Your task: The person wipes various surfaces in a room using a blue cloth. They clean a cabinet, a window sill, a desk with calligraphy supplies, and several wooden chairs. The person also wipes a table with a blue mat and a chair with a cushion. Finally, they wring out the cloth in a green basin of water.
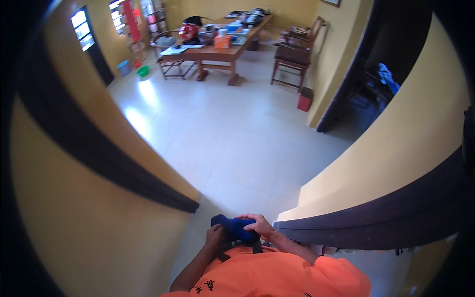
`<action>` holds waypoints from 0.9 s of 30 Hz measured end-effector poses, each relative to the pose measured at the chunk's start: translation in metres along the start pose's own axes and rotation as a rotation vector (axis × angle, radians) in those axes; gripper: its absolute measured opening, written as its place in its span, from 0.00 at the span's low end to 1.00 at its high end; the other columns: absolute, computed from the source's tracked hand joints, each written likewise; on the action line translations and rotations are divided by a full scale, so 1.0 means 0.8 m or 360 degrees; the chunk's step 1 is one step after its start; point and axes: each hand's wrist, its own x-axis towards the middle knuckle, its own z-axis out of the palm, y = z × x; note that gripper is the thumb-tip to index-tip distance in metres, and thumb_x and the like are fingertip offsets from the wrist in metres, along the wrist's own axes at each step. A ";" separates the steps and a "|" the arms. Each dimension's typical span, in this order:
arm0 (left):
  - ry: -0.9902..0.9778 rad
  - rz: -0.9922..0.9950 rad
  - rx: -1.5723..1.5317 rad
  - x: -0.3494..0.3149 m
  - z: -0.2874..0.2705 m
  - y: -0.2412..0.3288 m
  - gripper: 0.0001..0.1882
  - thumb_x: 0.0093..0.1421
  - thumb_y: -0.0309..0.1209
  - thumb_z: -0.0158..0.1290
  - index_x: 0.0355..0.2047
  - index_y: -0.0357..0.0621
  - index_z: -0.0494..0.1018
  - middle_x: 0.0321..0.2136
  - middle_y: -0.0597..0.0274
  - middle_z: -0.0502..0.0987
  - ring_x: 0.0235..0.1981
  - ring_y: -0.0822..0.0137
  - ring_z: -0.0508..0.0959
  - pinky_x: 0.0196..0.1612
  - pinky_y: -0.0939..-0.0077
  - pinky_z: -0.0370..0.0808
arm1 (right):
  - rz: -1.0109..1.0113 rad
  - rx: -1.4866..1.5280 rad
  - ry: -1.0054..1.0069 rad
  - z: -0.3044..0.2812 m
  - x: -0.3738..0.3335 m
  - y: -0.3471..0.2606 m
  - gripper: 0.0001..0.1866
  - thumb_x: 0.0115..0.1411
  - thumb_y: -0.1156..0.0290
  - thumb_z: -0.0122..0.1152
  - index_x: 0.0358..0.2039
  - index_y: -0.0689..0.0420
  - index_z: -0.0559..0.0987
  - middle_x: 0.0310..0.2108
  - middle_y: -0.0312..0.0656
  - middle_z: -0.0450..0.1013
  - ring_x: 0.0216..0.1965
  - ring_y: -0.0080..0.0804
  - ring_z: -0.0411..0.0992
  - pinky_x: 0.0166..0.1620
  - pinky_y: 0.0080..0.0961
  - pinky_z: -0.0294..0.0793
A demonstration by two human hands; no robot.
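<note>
Gripping bunched blue cloth [232, 228] between pinching left hand [214, 235] and curled right hand [261, 226], handling seemingly underway, cloth not released.

1. Shirt [277, 274]: bright orange, loosely creased.
2. Right sleeve [342, 273]: the same orange, wide, leaving the forearm bare.
3. Chest marking [204, 286]: small black characters, left side.
4. Strips [257, 247]: two, short, dark, at the shirt's front edge.
5. Left hand [215, 234], right hand [261, 226]: bare.

Office-like room: cluttered desk [213, 55], chairs [293, 55]
</note>
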 end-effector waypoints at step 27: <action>-0.1554 0.0230 0.0083 0.477 0.321 0.534 0.21 0.67 0.36 0.39 0.58 0.42 0.62 0.54 0.52 0.69 0.54 0.60 0.70 0.58 0.64 0.66 | -0.0944 0.1203 0.1103 -0.236 0.314 -0.339 0.19 0.58 0.75 0.57 0.51 0.63 0.72 0.50 0.45 0.70 0.48 0.33 0.71 0.52 0.30 0.71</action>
